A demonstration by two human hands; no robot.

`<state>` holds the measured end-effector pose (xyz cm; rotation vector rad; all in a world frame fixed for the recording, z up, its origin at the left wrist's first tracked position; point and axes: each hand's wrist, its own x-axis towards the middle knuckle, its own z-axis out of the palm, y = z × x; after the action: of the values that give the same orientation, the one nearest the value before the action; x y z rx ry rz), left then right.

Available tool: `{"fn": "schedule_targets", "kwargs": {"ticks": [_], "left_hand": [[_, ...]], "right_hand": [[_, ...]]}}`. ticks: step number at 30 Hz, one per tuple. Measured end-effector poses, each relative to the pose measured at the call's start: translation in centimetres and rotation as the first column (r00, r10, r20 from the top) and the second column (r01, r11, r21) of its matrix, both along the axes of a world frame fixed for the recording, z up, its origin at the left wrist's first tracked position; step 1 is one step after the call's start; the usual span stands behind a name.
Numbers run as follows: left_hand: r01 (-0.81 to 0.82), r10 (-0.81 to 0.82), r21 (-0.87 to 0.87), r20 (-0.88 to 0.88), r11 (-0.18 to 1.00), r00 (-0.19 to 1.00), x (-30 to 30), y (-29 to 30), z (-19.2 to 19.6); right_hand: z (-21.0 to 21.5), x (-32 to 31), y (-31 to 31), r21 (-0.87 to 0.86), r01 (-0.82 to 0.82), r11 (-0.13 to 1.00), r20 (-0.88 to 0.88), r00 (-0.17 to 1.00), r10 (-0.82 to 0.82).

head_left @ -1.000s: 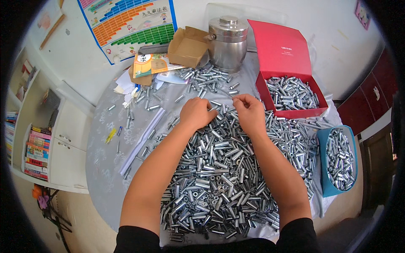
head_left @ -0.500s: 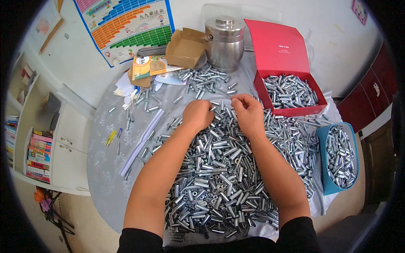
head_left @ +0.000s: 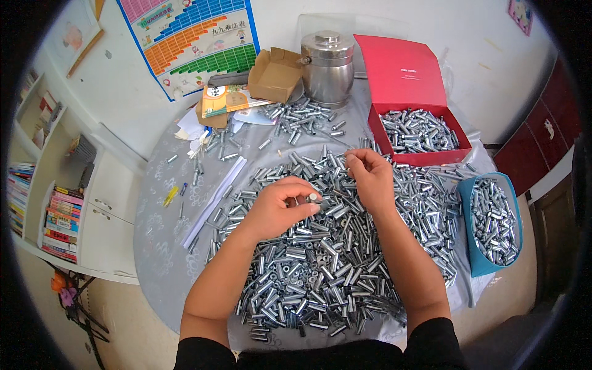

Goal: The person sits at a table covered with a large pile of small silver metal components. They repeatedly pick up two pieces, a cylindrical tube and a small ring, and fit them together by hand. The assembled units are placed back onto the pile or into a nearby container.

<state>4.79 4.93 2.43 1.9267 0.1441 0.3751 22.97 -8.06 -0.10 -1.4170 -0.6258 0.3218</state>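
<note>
A broad heap of small shiny metal sleeves, bolts and washers (head_left: pixel 308 253) covers the middle of the table beneath both my hands. Over its left part, my left hand (head_left: pixel 280 206) is closed, thumb and fingers pinching a short metal cylinder (head_left: pixel 313 197) whose round end faces up. My right hand (head_left: pixel 373 179) hovers above the heap's far side, just left of the red box (head_left: pixel 425 158). Its thumb and index finger are pressed together; whatever may be between them is too small to make out. The red box, lid raised, is full of metal anchor bolts (head_left: pixel 419 131).
A teal fabric bin (head_left: pixel 487 269) with more metal pieces stands at the right edge. Behind are a steel pot (head_left: pixel 328 71), an open cardboard box (head_left: pixel 274 71) and loose bolts (head_left: pixel 302 117). Leftward lie a folded white strip (head_left: pixel 213 202) and a yellow-handled tool (head_left: pixel 171 196).
My left hand has drawn back toward me, turning so the metal cylinder shows in its fingers. My right hand has moved slightly nearer and to the right. The view has shifted a little.
</note>
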Motion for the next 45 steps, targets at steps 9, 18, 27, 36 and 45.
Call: {"fn": "schedule_targets", "kwargs": {"ticks": [9,18,27,36,45], "left_hand": [[-0.151,0.218,-0.41,0.123,0.899,0.968,0.9,-0.8,-2.0],[-0.211,0.256,-0.251,0.16,0.945,0.953,0.9,-0.9,-2.2],[-0.297,0.311,-0.152,0.074,0.943,0.947,0.5,-0.4,-2.3],[-0.324,0.342,-0.142,0.127,0.935,0.931,0.3,-0.2,-3.1],[-0.328,0.359,-0.219,0.121,0.919,0.926,0.1,-0.1,-2.9]], "right_hand": [[1.5,-2.1,-1.8,-0.199,-0.354,0.914,0.225,0.891,0.394],[1.4,-1.6,-1.4,-0.294,-0.408,0.864,0.201,0.857,0.474],[0.7,-2.3,-0.7,-0.112,-0.455,0.883,0.031,0.887,0.461],[0.6,-2.2,-0.6,-0.066,-0.479,0.875,-0.007,0.878,0.479],[0.6,-1.9,-0.5,-0.158,-0.471,0.868,0.049,0.874,0.483]]}}
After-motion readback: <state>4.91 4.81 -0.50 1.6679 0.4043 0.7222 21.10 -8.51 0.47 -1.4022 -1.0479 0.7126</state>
